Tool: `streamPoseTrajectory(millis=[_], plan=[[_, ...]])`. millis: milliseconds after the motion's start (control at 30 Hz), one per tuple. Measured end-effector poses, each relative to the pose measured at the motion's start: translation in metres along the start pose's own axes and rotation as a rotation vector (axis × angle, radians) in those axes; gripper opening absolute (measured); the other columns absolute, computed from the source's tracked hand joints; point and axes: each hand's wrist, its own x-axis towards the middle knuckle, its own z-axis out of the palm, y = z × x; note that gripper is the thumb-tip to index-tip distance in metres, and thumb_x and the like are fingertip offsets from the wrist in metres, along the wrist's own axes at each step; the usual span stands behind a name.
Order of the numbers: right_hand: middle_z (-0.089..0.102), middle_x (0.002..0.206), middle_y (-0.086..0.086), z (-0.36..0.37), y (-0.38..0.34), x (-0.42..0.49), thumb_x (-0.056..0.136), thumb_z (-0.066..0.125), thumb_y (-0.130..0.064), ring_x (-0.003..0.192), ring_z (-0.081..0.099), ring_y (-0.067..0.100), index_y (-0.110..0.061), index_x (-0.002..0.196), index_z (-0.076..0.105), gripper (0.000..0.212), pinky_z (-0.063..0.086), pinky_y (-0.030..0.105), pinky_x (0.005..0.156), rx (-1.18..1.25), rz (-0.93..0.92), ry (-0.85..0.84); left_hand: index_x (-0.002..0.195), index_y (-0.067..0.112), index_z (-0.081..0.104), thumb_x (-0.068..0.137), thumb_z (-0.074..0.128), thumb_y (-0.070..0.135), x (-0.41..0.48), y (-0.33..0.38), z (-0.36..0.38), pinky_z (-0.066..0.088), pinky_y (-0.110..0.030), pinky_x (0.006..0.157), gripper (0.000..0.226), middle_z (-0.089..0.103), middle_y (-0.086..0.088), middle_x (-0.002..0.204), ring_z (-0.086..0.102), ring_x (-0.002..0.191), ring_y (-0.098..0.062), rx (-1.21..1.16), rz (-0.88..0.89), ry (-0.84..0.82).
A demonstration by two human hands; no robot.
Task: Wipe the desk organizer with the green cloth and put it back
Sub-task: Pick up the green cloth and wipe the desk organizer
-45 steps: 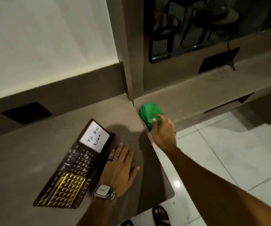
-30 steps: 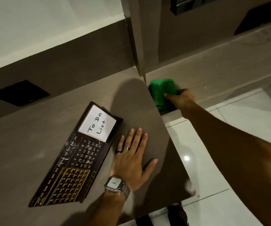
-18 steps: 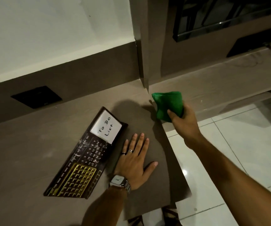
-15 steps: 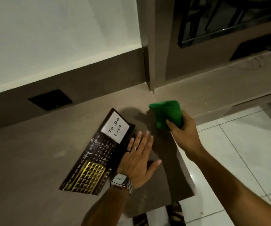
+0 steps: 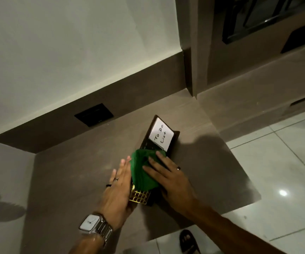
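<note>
Cloth (image 5: 143,173) now on organizer (image 5: 160,142), long axis toward the wall corner

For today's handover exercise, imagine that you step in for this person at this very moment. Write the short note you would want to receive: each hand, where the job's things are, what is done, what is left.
Right hand: pressed flat on the green cloth, fingers spread, holding it against the desk organizer.
Left hand: open, braced against the organizer's left edge, beside the cloth.
Organizer: lies flat on the desk, its "To Do List" card at the far end; the cloth covers its middle.
Done: cloth is on the organizer; wiping is under way.
Left: wipe the uncovered ends, then put the organizer back.
</note>
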Motion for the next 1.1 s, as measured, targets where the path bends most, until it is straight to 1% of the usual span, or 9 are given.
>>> streamPoseTrajectory(millis=[67,167,267,400,567,667,767,933,1100], plan=[[0.041,0.149,0.004,0.004,0.005,0.003,0.078,0.059,-0.006,0.142,0.026,0.032,-0.020,0.141,0.047,0.065,0.030,0.052,0.111,-0.052,-0.047,-0.033,0.141,0.033,-0.029,0.065,0.077,0.019,0.000,-0.006,0.004,-0.017,-0.023,0.110,0.131,-0.033,0.023,0.145,-0.027,0.137,-0.004,-0.065,0.042,-0.006],[0.042,0.149,0.006,0.007,0.017,0.013,0.080,0.055,-0.006,0.142,0.025,0.032,-0.020,0.140,0.045,0.062,0.025,0.048,0.114,-0.083,-0.062,-0.022,0.145,0.027,-0.022,0.069,0.074,0.042,0.001,-0.004,0.008,-0.011,-0.037,0.115,0.124,-0.021,0.011,0.155,-0.022,0.140,-0.007,-0.179,0.070,0.020],[0.040,0.150,0.006,0.008,0.027,0.015,0.079,0.056,-0.007,0.144,0.023,0.029,-0.022,0.141,0.039,0.065,0.024,0.046,0.114,-0.124,-0.069,-0.069,0.147,0.026,-0.018,0.079,0.068,0.023,0.004,-0.001,0.014,-0.004,-0.044,0.117,0.109,-0.017,0.007,0.157,-0.018,0.142,-0.008,-0.235,0.046,0.073],[0.038,0.151,0.007,-0.004,0.044,0.005,0.075,0.059,-0.015,0.142,0.025,0.031,-0.021,0.142,0.043,0.068,0.043,0.057,0.099,-0.143,0.187,-0.120,0.143,0.032,-0.025,0.080,0.067,0.022,0.006,-0.001,0.014,-0.007,-0.038,0.115,0.112,-0.021,0.008,0.156,-0.020,0.140,-0.004,-0.249,0.035,0.055],[0.034,0.154,0.002,0.006,0.028,0.006,0.077,0.065,-0.010,0.143,0.022,0.030,-0.033,0.147,0.031,0.081,0.033,0.049,0.104,-0.108,-0.058,-0.116,0.143,0.035,-0.025,0.078,0.068,0.015,0.007,0.003,0.014,-0.006,-0.037,0.114,0.115,-0.018,0.012,0.156,-0.018,0.140,-0.001,-0.275,0.022,0.054],[0.037,0.152,0.001,-0.008,0.033,0.042,0.078,0.063,-0.004,0.142,0.026,0.031,-0.031,0.143,0.042,0.073,0.037,0.050,0.103,-0.116,0.022,-0.012,0.144,0.033,-0.022,0.078,0.067,0.017,0.008,0.002,0.012,-0.002,-0.040,0.116,0.112,-0.016,0.012,0.156,-0.016,0.141,-0.003,-0.263,0.026,0.043],[0.042,0.149,0.003,-0.019,0.038,0.037,0.074,0.066,-0.002,0.139,0.031,0.034,-0.028,0.140,0.048,0.073,0.045,0.057,0.096,-0.147,0.158,-0.039,0.143,0.037,-0.023,0.079,0.066,0.018,0.008,0.000,0.012,-0.001,-0.043,0.116,0.112,-0.016,0.015,0.156,-0.017,0.140,-0.001,-0.291,0.013,0.035],[0.042,0.150,-0.001,-0.009,0.026,0.010,0.074,0.066,-0.016,0.136,0.036,0.035,-0.034,0.141,0.043,0.074,0.045,0.056,0.094,-0.136,-0.095,-0.150,0.144,0.036,-0.020,0.079,0.064,0.021,0.009,-0.003,0.014,0.001,-0.043,0.116,0.107,-0.018,0.023,0.153,-0.015,0.141,-0.002,-0.311,0.031,0.046],[0.043,0.149,-0.001,-0.023,0.050,0.053,0.073,0.069,-0.007,0.134,0.037,0.035,-0.031,0.139,0.049,0.073,0.044,0.055,0.092,-0.206,0.078,-0.053,0.145,0.034,-0.021,0.083,0.060,0.034,0.008,-0.002,0.014,-0.002,-0.035,0.114,0.102,-0.019,0.021,0.154,-0.015,0.141,-0.001,-0.296,0.046,0.048]])
